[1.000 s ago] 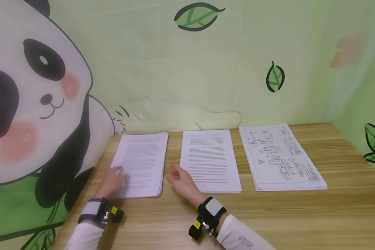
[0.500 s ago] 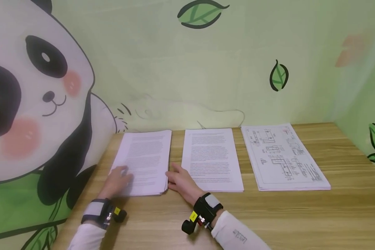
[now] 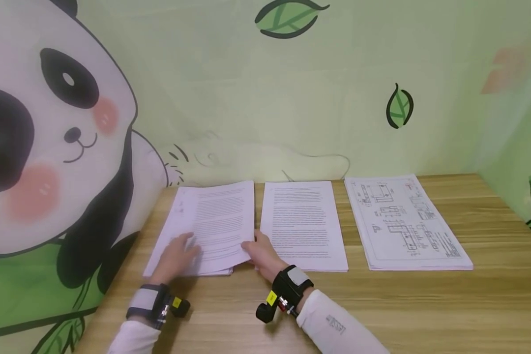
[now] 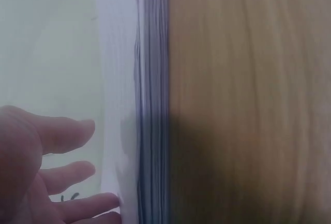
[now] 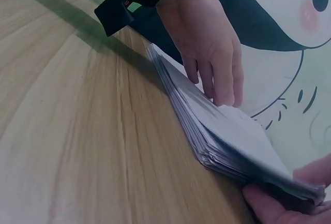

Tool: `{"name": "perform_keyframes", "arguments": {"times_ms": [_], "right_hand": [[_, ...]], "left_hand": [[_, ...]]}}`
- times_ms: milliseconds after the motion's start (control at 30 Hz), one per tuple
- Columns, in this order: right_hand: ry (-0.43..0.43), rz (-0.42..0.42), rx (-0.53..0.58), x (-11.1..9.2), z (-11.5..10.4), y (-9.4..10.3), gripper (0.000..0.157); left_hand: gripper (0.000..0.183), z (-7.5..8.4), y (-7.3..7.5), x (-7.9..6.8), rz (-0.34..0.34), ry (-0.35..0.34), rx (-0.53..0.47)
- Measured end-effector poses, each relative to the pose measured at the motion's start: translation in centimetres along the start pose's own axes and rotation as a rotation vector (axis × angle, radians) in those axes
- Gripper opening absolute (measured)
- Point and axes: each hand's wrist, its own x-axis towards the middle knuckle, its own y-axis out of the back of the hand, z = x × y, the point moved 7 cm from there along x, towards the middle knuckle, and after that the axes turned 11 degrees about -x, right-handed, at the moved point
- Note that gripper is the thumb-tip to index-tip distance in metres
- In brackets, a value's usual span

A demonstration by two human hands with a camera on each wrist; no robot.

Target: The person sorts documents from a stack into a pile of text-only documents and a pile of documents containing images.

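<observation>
Of the three paper stacks, the printed left paper stack (image 3: 221, 211) lies between both hands. My left hand (image 3: 175, 258) rests its loosely extended fingers on the top page. In the right wrist view that left hand (image 5: 209, 43) touches the stack from above. My right hand (image 3: 265, 253) pinches the upper sheets (image 5: 243, 136) near the right front corner, thumb on top and fingers underneath. Those sheets are lifted at that side and shifted right over the lower ones. Layered page edges (image 4: 152, 105) show in the left wrist view.
Close to the right hand lies the middle text stack (image 3: 298, 221). A stack topped by a technical drawing (image 3: 407, 226) lies farther right. The wooden table (image 3: 402, 309) meets a green printed backdrop (image 3: 212, 88) behind the papers. Each wrist wears a black camera strap.
My right hand has moved in to the left stack's right edge and taken hold of the upper sheets, which have lifted and slid right. The left hand has moved right across the page.
</observation>
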Motion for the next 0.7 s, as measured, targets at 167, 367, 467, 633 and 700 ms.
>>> {"name": "perform_keyframes", "arguments": {"times_ms": [167,367,467,633,700], "right_hand": [[0.026,0.073,-0.031,0.0,0.1,0.6,0.059],[0.013,0.065,0.05,-0.4,0.3,1.7,0.058],[0.015,0.047,0.105,-0.9,-0.2,2.5,0.058],[0.044,0.033,0.168,-1.4,-0.8,4.6,0.06],[0.061,0.035,0.187,-1.6,-1.0,5.8,0.06]], "left_hand": [[0.06,0.7,-0.1,-0.3,0.012,0.007,-0.02],[0.066,0.7,0.2,-0.3,0.064,0.057,-0.143],[0.07,0.5,0.2,-0.1,0.102,0.088,-0.224],[0.074,0.8,0.1,0.4,0.183,0.165,-0.333],[0.075,1.3,-0.3,0.6,0.176,0.186,-0.377]]}}
